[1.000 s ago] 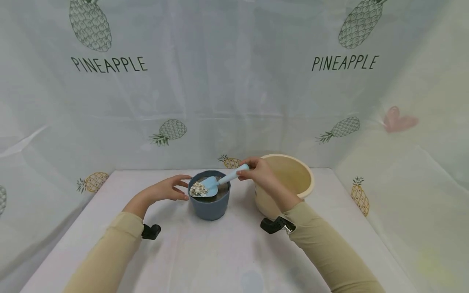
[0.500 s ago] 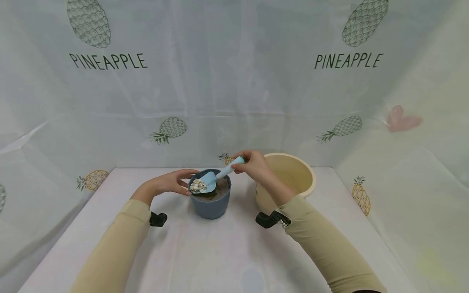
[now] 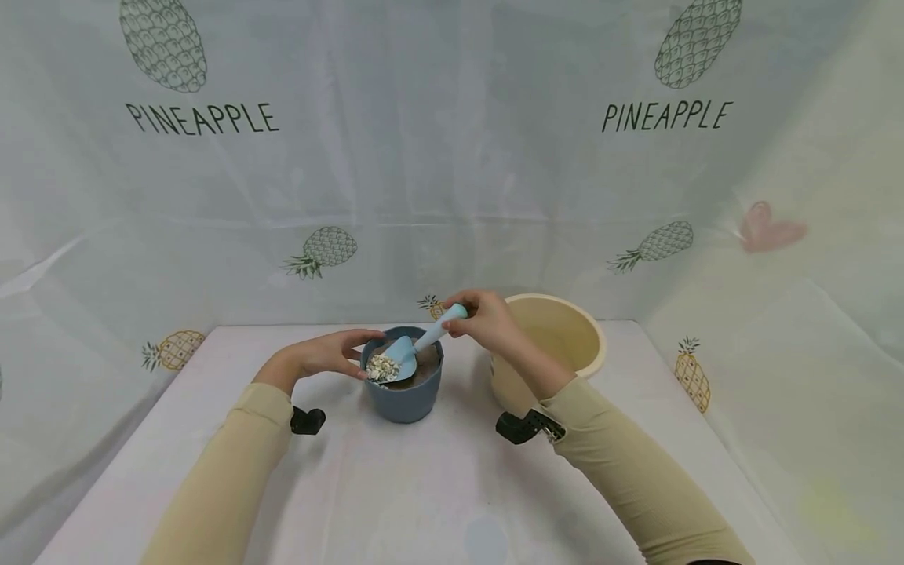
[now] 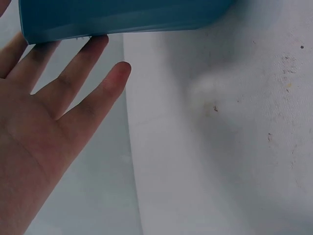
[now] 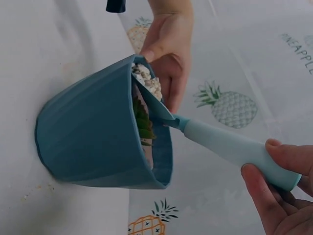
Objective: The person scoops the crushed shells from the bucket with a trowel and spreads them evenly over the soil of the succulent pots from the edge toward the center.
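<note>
My right hand point(image 3: 489, 320) grips the handle end of a light-blue trowel point(image 3: 431, 336). The trowel's blade, loaded with pale gravel point(image 3: 382, 369), tilts down into a blue-grey plant pot point(image 3: 402, 408) at its left side. Inside the pot, the right wrist view reveals a small green succulent point(image 5: 143, 120), partly hidden by the wall. My left hand point(image 3: 321, 357) touches the pot's left rim. In the left wrist view its fingers point(image 4: 88, 58) reach nearly straight to the pot's wall. The pot stands upright on the table.
A large cream bucket point(image 3: 596, 349) stands right of the pot, behind my right forearm. A white cloth covers the table point(image 3: 410, 494). A pineapple-print curtain point(image 3: 452, 157) hangs behind and along both sides. Dark specks lie on the cloth in the left wrist view.
The left hand has moved right to touch the pot's rim. The right hand has shifted left and up, tilting the trowel more steeply, with its gravel lower at the left side of the pot.
</note>
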Demonstrator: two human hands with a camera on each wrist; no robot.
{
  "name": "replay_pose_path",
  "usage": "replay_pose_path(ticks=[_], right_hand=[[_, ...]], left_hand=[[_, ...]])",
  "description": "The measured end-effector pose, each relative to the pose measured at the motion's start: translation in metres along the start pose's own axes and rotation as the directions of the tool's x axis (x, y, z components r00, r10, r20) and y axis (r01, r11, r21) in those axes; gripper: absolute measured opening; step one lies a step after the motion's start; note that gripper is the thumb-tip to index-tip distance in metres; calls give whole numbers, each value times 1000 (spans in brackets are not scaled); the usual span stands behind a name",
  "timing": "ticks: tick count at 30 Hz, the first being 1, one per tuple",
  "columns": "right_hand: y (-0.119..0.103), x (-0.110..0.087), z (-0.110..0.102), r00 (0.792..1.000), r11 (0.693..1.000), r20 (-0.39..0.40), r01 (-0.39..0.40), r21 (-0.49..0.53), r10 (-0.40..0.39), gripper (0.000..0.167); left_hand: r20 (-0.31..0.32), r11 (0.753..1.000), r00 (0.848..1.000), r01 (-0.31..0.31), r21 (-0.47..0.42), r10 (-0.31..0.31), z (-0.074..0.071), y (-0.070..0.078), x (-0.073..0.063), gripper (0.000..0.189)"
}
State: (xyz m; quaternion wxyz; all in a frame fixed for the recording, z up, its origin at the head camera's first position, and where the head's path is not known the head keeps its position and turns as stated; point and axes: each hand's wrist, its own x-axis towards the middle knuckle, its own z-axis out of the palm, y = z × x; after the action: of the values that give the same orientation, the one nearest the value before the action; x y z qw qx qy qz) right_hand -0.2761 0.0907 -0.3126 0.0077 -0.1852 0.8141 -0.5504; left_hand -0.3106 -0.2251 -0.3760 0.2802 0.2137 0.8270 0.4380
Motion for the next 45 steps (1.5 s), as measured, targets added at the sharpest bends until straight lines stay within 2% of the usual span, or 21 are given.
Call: replay_pose_path(ticks=[13, 20, 29, 35, 45], right_hand=[[-10, 10, 4, 1000, 996, 12, 19, -83, -18, 33], [-13, 8, 2, 999, 993, 28, 43, -109, -40, 32], [-16, 3, -3, 995, 989, 62, 80, -125, -72, 34], [-15, 5, -4, 997, 989, 44, 64, -131, -59, 33], [-14, 5, -5, 996, 986, 38, 83, -144, -78, 31]], left_hand=[[-41, 1000, 999, 6, -7, -7, 9, 4, -4, 90], [-68, 1000, 997, 19, -9, -20, 14, 7, -6, 89], [-95, 998, 995, -3, -56, -2, 22, 3, -8, 90], [-135, 996, 990, 30, -84, -41, 29, 3, -7, 93], [-158, 999, 987, 28, -38, -34, 29, 3, -10, 95]])
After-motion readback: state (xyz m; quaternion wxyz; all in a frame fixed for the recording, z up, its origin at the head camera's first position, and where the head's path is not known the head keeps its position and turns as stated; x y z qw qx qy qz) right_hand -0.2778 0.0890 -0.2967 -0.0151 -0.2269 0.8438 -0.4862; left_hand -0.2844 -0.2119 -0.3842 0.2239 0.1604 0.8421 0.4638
